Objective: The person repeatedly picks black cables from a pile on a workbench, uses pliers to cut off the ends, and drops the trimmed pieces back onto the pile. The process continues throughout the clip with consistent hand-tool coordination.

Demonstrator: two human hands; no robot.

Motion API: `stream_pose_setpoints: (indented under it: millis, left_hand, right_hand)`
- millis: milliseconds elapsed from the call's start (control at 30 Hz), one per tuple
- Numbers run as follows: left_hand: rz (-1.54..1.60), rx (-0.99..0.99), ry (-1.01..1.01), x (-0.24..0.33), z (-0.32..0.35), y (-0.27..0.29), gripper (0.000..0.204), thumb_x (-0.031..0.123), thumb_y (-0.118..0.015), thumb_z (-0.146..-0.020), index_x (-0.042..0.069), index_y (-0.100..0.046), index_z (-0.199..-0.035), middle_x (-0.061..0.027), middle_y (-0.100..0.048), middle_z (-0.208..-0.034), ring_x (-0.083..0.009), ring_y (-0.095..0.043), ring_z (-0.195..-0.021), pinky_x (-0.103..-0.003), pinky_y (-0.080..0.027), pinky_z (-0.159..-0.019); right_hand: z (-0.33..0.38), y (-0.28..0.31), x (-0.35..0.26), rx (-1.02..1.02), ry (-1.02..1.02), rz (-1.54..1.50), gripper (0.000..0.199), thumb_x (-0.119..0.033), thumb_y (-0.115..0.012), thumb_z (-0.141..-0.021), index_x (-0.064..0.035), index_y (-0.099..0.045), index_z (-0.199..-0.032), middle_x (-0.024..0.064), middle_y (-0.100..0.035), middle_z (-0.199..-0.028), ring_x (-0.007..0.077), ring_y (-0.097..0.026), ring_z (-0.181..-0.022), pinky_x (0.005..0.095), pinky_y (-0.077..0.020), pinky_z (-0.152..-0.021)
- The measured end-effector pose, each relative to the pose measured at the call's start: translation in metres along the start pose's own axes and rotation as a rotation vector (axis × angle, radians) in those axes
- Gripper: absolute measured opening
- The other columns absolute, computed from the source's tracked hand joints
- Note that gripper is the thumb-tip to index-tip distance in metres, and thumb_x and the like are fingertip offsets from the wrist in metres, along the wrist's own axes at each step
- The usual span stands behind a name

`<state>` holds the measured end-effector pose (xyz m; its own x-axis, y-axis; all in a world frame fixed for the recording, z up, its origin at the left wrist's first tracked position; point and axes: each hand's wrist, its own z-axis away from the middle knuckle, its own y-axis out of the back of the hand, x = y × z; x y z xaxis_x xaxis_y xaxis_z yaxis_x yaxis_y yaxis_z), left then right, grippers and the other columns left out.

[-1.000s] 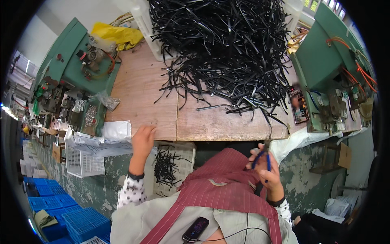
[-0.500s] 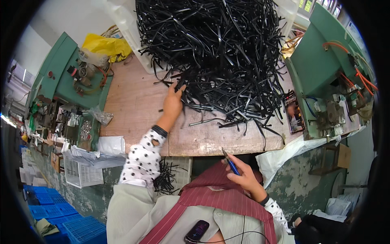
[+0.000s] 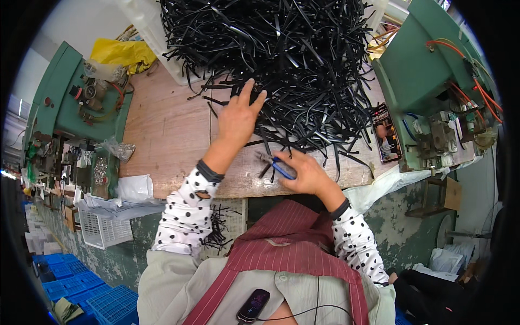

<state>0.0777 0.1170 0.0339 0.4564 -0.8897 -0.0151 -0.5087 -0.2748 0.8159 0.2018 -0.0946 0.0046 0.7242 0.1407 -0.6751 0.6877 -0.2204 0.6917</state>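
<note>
A large heap of thin black straps (image 3: 281,65), some with shiny parts, spreads over the wooden table toward me. My left hand (image 3: 238,116) lies at the heap's near left edge, its fingers stretched out and apart among the straps. I see no strap gripped in it. Closer to me, my right hand (image 3: 306,170) is closed around blue-handled nippers (image 3: 283,169). Their metal jaws point left, just above the table, beside a short black strap piece. What lies under my left palm is hidden.
Green machines stand at both sides, the left machine (image 3: 67,103) and the right machine (image 3: 422,86). A small printed package (image 3: 387,134) lies by the right one. A white crate (image 3: 105,227) and blue crates (image 3: 114,304) are on the floor. Black strap pieces (image 3: 216,227) lie below the table edge.
My right hand has moved forward and left with the nippers, from in front of my apron to over the table. My left hand has shifted slightly right along the heap's edge.
</note>
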Motion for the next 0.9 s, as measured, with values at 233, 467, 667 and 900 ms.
stream_pose_setpoints:
  millis: [233,467,667,900]
  left_hand:
    - [0.705,0.081,0.339,-0.027,0.038,0.042,0.018,0.016,-0.062,-0.098,0.005,-0.07,-0.11,-0.0066,-0.069,-0.11,-0.0166,-0.063,-0.078,-0.03,-0.051,-0.07]
    - [1.185,0.112,0.833,0.025,0.125,0.008,0.017,0.017,-0.05,-0.106,0.003,-0.06,-0.104,0.0004,-0.058,-0.082,-0.0069,-0.051,-0.072,-0.024,-0.044,-0.066]
    - [2.005,0.046,1.027,0.044,0.089,0.061,0.034,0.044,-0.043,-0.108,0.011,-0.053,-0.105,0.0038,-0.045,-0.074,-0.0039,-0.032,-0.055,-0.018,-0.03,-0.05]
    - [2.179,0.152,0.72,0.062,0.082,0.084,0.038,0.047,-0.042,-0.107,0.01,-0.051,-0.108,0.0025,-0.044,-0.072,-0.0041,-0.034,-0.056,-0.019,-0.03,-0.049]
  right_hand:
    - [0.016,-0.001,-0.005,0.243,-0.262,-1.169,0.073,-0.023,-0.069,-0.087,-0.0045,-0.042,-0.152,0.013,-0.063,-0.122,0.016,-0.062,-0.098,0.0302,-0.0506,-0.085]
    - [0.09,-0.033,-0.028,0.099,-0.45,-1.453,0.078,-0.033,-0.065,-0.097,-0.004,-0.026,-0.157,0.013,-0.057,-0.126,0.0136,-0.055,-0.093,0.0273,-0.0473,-0.073]
    - [0.059,-0.002,-0.089,0.033,-0.425,-0.315,0.103,-0.028,-0.086,-0.065,-0.0021,-0.038,-0.152,0.014,-0.057,-0.107,0.0221,-0.055,-0.088,0.0333,-0.0481,-0.077]
    - [0.044,0.007,-0.111,0.221,-0.104,0.149,0.095,-0.027,-0.085,-0.063,-0.0068,-0.046,-0.147,0.0149,-0.055,-0.107,0.0319,-0.053,-0.091,0.0404,-0.0475,-0.078]
